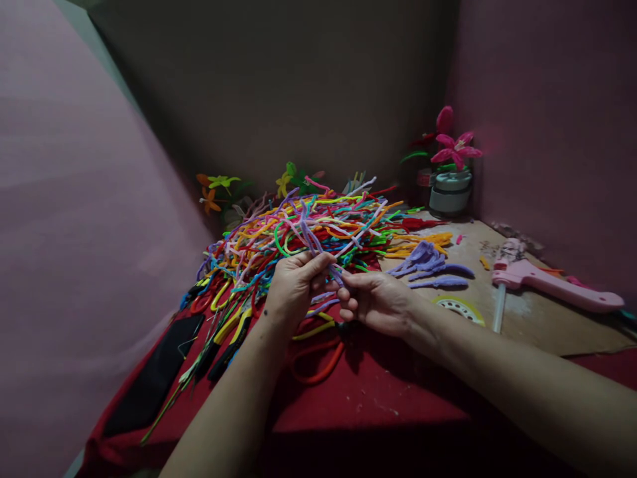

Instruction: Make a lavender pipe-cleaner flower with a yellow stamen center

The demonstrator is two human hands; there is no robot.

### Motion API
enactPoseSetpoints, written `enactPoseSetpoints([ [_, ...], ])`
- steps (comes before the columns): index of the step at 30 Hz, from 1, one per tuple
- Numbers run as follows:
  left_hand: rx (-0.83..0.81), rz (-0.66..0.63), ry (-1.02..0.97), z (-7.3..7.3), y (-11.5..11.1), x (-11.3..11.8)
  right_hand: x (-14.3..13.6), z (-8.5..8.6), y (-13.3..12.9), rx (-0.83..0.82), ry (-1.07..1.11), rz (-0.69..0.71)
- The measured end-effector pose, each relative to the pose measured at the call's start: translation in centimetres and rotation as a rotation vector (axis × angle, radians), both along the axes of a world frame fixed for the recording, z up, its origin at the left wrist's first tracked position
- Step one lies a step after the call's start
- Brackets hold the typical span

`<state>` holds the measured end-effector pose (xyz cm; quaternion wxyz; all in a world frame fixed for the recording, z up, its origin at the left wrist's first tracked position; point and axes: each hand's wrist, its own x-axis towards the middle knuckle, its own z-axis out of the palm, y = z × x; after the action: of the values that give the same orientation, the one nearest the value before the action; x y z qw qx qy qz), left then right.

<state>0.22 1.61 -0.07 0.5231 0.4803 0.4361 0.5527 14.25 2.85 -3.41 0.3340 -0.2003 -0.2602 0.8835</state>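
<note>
Above the red-covered desk [378,405], the left hand [297,277] pinches purple stems [307,230] between thumb and fingers; the right hand [379,302], at its 4 o'clock, grips their lower end. From the hands, the stem pile [259,232] lies at 12 o'clock, purple pieces [438,283] at 3, the glue gun [557,284] farther out at 3, the phone [155,373] at 8.

Room to pass lay over the front of the red tablecloth [378,405]; the pipe-cleaner heap [259,232] blocked ahead, the pink glue gun [557,284] rightward, yellow-and-black plier handles [241,334] leftward.
</note>
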Motion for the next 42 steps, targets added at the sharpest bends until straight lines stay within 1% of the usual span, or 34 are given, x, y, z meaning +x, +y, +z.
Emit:
enactPoseSetpoints([
  [3, 0.006, 0.01, 0.018, 0.16, 0.03, -0.17, -0.02, 0.08, 0.08, -0.023, 0.037, 0.036],
  [6, 0.011, 0.011, 0.03, 0.14, -0.01, -0.22, -0.08, 0.07, 0.02, 0.011, 0.01, 0.035],
  [12, 0.053, 0.087, 0.045, -0.06, 0.0, -0.13, -0.19, 0.05, -0.2, 0.092, -0.044, -0.023],
  [16, 0.08, 0.103, 0.069, -0.06, 0.02, -0.15, -0.32, 0.03, -0.27, 0.145, -0.073, -0.078],
  [18, 0.046, 0.081, 0.08, -0.08, -0.05, -0.12, -0.38, -0.04, -0.26, 0.198, -0.09, -0.105],
  [20, -0.012, 0.031, 0.106, -0.17, -0.16, -0.07, -0.41, -0.13, -0.18, 0.252, -0.114, -0.128],
  [22, -0.057, -0.003, 0.138, -0.26, -0.24, -0.03, -0.35, -0.17, -0.06, 0.27, -0.117, -0.136],
  [24, -0.074, 0.01, 0.156, -0.26, -0.26, -0.06, -0.18, -0.15, 0.09, 0.229, -0.061, -0.085],
  [26, -0.08, 0.026, 0.14, -0.16, -0.22, -0.16, 0.05, -0.06, 0.19, 0.145, 0.038, 0.013],
  [28, -0.078, 0.012, 0.106, -0.02, -0.14, -0.31, 0.26, 0.05, 0.18, 0.061, 0.107, 0.119],
  [30, -0.073, -0.014, 0.085, 0.06, -0.08, -0.47, 0.4, 0.11, 0.06, 0.016, 0.126, 0.175],
  [38, -0.074, -0.056, 0.086, -0.04, -0.09, -0.72, 0.14, -0.05, -0.24, -0.016, 0.19, 0.135],
  [42, -0.062, -0.029, 0.083, 0.0, -0.06, -0.66, -0.02, -0.12, -0.21, -0.023, 0.169, 0.1],
])
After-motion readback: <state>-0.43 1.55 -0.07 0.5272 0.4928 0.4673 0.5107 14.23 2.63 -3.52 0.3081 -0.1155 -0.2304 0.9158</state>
